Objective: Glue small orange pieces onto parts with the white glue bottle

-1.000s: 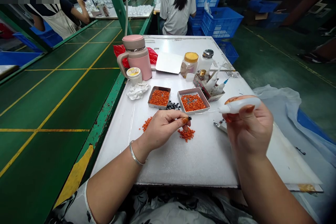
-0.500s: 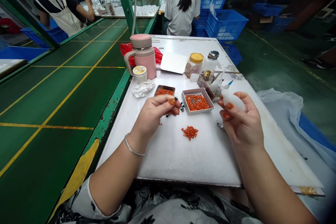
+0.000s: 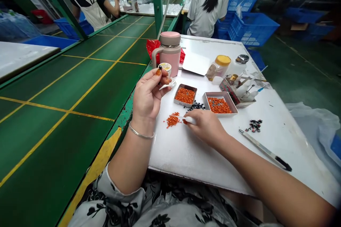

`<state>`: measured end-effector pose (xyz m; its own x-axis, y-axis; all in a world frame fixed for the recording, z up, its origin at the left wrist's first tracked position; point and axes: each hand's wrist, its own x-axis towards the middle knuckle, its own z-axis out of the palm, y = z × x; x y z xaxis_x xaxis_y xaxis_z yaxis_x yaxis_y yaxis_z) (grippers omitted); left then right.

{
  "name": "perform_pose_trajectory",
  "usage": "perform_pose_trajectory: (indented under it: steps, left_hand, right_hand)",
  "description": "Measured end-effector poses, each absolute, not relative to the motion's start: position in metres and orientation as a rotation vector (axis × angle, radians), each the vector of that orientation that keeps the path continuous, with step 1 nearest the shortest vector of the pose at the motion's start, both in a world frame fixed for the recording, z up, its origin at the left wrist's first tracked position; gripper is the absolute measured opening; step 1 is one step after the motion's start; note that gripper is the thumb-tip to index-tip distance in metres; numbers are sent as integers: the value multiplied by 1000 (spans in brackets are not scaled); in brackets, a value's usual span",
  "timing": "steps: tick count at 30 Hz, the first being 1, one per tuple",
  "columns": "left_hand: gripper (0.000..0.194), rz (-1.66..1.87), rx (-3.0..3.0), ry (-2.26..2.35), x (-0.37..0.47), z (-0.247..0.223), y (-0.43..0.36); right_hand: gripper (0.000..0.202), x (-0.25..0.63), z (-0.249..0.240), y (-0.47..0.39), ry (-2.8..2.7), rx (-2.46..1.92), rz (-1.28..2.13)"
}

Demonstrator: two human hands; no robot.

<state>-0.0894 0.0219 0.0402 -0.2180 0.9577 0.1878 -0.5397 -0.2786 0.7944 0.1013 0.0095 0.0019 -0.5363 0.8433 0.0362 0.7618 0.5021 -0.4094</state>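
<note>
My left hand (image 3: 147, 95) is raised at the left edge of the white table, thumb and forefinger pinched on a small black piece (image 3: 160, 67). Lower down, my right hand (image 3: 206, 126) grips a small white squeeze bottle (image 3: 190, 120), partly hidden by the fingers. Its thin nozzle points left over a loose pile of tiny orange pieces (image 3: 172, 120). Beyond the right hand are a shallow box of orange pieces (image 3: 185, 95), a larger box (image 3: 220, 105) with orange and some grey pieces, and a scatter of small black pieces (image 3: 195, 106).
A pen (image 3: 265, 149) and a cluster of black pieces (image 3: 254, 126) lie on the right. Behind are a pink mug (image 3: 170, 56), a yellow-lidded jar (image 3: 220, 66) and a holder with small bottles (image 3: 231, 90). A green conveyor (image 3: 87, 92) runs along the left; two people sit farther off.
The view has turned left. My right hand has come down and leftward with the white bottle, its nozzle now at the orange pile. My left hand has risen, still pinching the black piece.
</note>
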Motion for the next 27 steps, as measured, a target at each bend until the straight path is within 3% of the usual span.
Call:
perform_pose_trajectory:
  steps: [8, 27]
  left_hand:
    - [14, 1773, 810, 743, -93, 45, 20]
    - [12, 1759, 842, 759, -90, 43, 18]
  right_hand:
    - [15, 85, -6, 14, -2615, -1461, 335]
    - [30, 108, -2, 9, -2580, -1467, 441]
